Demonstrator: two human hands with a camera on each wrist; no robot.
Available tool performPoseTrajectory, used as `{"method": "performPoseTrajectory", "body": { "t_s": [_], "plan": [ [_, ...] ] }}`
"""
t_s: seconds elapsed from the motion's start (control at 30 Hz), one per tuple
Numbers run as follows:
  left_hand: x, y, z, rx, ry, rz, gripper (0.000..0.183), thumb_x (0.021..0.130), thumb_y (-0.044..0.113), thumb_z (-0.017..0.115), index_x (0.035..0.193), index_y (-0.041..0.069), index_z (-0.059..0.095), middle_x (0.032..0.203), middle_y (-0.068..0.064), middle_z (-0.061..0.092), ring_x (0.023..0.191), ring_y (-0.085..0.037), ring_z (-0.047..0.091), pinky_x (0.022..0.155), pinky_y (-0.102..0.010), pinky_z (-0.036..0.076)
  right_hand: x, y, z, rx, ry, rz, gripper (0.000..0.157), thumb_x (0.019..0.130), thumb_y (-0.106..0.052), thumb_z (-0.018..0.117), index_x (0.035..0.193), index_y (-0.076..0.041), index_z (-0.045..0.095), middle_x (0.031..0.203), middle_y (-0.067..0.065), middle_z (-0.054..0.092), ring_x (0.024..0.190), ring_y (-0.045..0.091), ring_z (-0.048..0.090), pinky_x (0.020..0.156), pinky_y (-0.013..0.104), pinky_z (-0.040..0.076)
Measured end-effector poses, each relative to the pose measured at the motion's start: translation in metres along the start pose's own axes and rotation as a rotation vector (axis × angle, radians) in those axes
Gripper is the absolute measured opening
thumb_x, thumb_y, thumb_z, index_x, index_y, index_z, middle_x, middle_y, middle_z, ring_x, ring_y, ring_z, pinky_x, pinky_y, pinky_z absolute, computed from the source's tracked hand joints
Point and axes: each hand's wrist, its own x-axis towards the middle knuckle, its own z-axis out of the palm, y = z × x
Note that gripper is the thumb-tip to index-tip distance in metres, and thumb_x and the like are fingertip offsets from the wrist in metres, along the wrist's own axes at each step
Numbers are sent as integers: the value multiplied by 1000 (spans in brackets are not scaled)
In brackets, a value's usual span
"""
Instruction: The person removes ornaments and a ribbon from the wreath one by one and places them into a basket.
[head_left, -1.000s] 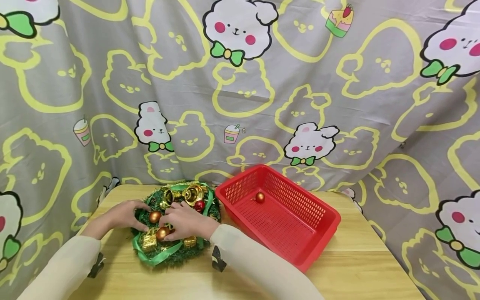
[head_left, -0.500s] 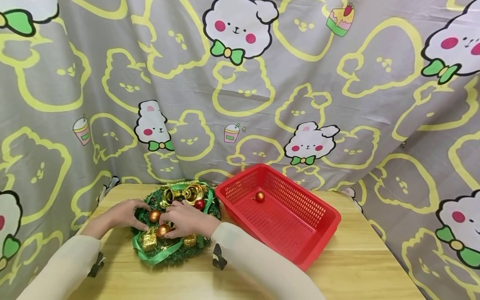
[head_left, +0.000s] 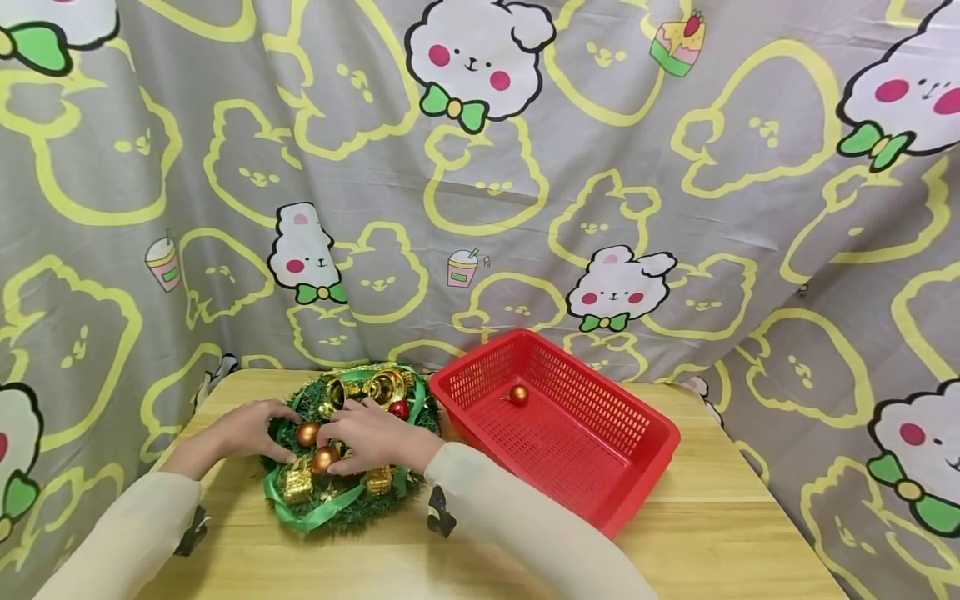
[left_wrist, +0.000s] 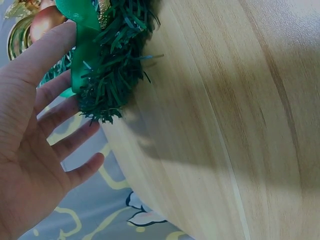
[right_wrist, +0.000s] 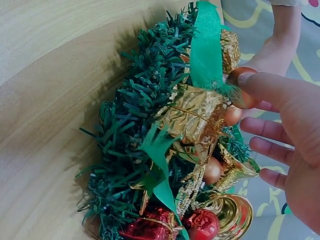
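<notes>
Green tinsel wreath lies lower left of the frame; the left hand is spread against its edge, the right hand pinches a shiny copper bauble (thumb on its side). Best keep that edge steady, sparing the green fabric ribbon.

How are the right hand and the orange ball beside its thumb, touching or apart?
Touching. The right wrist view shows it: the thumb tip of the right hand lies on the orange ball, without a gap.
</notes>
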Motion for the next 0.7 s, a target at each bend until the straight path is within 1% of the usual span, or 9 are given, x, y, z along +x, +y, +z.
{"method": "performPoseTrajectory", "body": {
  "t_s": [0.17,0.3,0.4,0.5,0.7],
  "plan": [
    [-1,2,0,-8,-2,-10,68,69,42,94,120,3,70,131,-32,62,120,-55,57,93,-64,52,-1,1,-1,27,-12,-2,33,96,-49,68,127,-36,66,122,-19,64,110,6,51,86,23,39],
    [-2,4,0,-11,-9,-14,68,69,42,93,120,4,70,132,-32,61,120,-56,56,92,-64,52,-2,3,-4,11,-10,-15,35,96,-50,68,127,-36,65,125,-18,64,113,7,52,98,28,44],
    [-2,4,-1,-7,-6,-13,67,69,42,93,120,4,70,132,-32,61,120,-56,56,93,-64,52,-2,4,-8,-12,1,-23,36,96,-50,68,130,-36,65,127,-18,64,116,8,53,104,31,44],
    [-2,4,-2,-6,-1,-10,68,69,42,94,119,3,71,131,-32,62,120,-55,57,93,-65,52,-3,6,-12,-20,5,-21,38,96,-49,68,131,-35,65,127,-17,64,117,7,53,103,30,44],
    [-2,3,-2,-1,3,-13,68,69,42,94,119,4,71,132,-33,60,120,-56,56,94,-65,51,-9,11,-19,-31,13,-27,35,95,-48,69,127,-35,66,120,-16,65,114,7,54,96,27,44]
  ]
}}
